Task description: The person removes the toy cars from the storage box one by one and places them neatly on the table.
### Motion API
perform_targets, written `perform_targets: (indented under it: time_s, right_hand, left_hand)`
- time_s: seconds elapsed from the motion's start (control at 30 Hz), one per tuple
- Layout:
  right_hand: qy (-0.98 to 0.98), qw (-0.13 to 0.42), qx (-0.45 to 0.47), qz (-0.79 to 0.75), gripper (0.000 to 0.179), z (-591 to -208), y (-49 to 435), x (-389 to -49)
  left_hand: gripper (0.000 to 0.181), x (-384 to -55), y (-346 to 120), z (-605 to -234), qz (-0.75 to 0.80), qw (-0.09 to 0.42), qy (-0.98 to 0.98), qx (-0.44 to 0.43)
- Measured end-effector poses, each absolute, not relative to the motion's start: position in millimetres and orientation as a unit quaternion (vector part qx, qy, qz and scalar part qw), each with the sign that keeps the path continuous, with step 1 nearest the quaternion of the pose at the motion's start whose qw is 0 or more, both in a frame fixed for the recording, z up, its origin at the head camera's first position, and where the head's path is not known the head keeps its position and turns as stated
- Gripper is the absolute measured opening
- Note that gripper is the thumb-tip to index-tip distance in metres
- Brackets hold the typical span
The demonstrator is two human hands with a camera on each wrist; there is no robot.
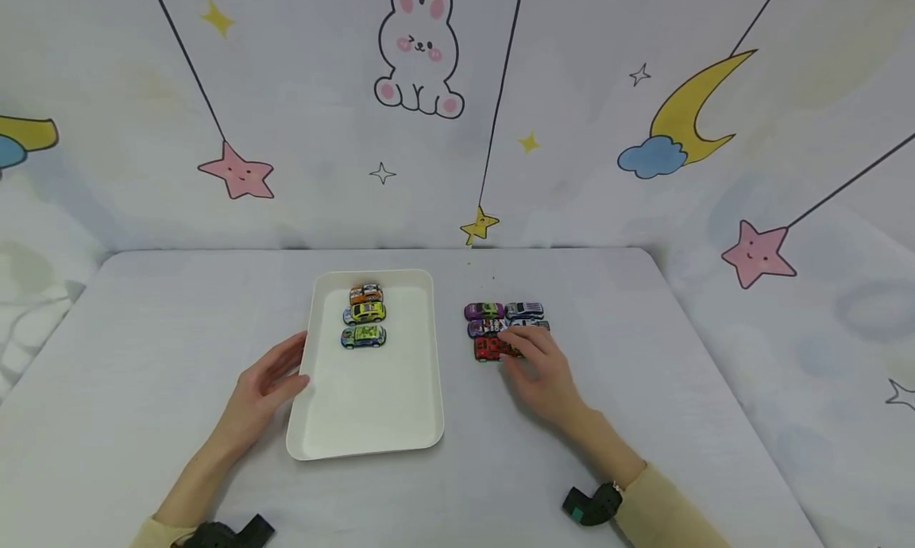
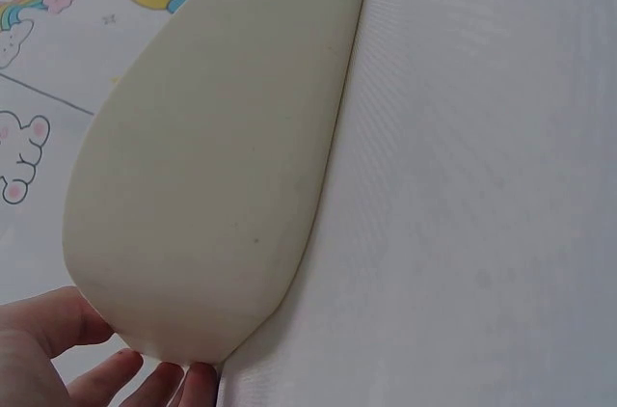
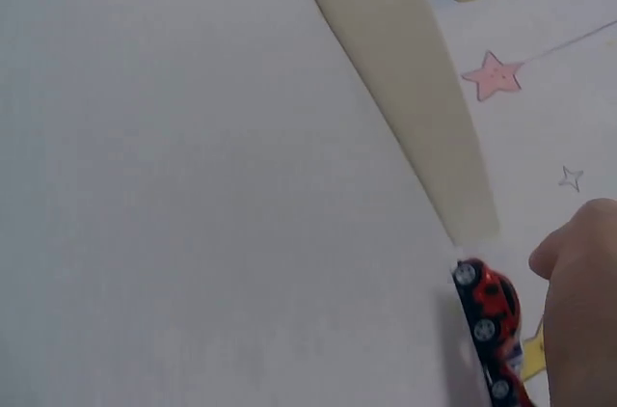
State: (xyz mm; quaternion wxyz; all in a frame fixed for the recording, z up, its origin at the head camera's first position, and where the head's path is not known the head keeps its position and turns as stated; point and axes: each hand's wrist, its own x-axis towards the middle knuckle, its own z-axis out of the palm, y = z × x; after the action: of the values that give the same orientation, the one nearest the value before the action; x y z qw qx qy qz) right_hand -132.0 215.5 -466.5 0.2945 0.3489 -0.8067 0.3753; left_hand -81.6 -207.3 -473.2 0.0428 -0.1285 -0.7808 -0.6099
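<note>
My left hand (image 1: 260,385) rests against the left outer wall of a white tray (image 1: 368,409), its thumb and fingertips at the side. In the left wrist view the fingers touch the lower end of that wall. Three toy cars lie in the tray's upper left: an orange one (image 1: 366,294), a yellow one (image 1: 365,313) and a green-blue one (image 1: 364,337). My right hand (image 1: 546,373) reaches over the cars right of the tray, fingertips apart around a red toy car (image 1: 488,349). In the right wrist view red cars (image 3: 490,301) stand in line beside the hand.
Behind the red car are a purple-green toy car (image 1: 484,311), a silver one (image 1: 524,310), a dark purple one (image 1: 486,328) and a pale blue one (image 1: 530,323), partly covered by the right hand. The white table (image 1: 179,318) meets a patterned backdrop (image 1: 322,71).
</note>
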Motion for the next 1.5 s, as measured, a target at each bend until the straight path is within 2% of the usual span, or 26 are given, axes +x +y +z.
perform_targets:
  time_s: [0.6,0.7,0.93,1.07,1.2,1.5]
  right_hand:
    - [-0.766,0.233,0.425,0.422,0.040,-463,129,-123]
    - [-0.775,0.202,0.434,0.411,0.041,-461,118,-124]
    - [-0.855,0.058,0.393,0.334,0.044,-446,95,-133]
    - [-0.878,0.005,0.373,0.300,0.045,-436,83,-143]
    - [-0.891,-0.022,0.362,0.272,0.047,-430,75,-153]
    - [-0.900,-0.033,0.367,0.234,0.047,-422,65,-168]
  left_hand:
    - [0.057,-81,-210,-475,-0.611,0.045,-0.780,-0.128]
    - [0.057,-81,-210,-476,-0.612,0.043,-0.779,-0.128]
    - [0.057,-80,-208,-478,-0.618,0.038,-0.775,-0.128]
    - [0.056,-81,-207,-478,-0.619,0.040,-0.773,-0.130]
    - [0.056,-81,-206,-479,-0.621,0.039,-0.772,-0.133]
    - [0.056,-81,-206,-474,-0.619,0.045,-0.772,-0.137]
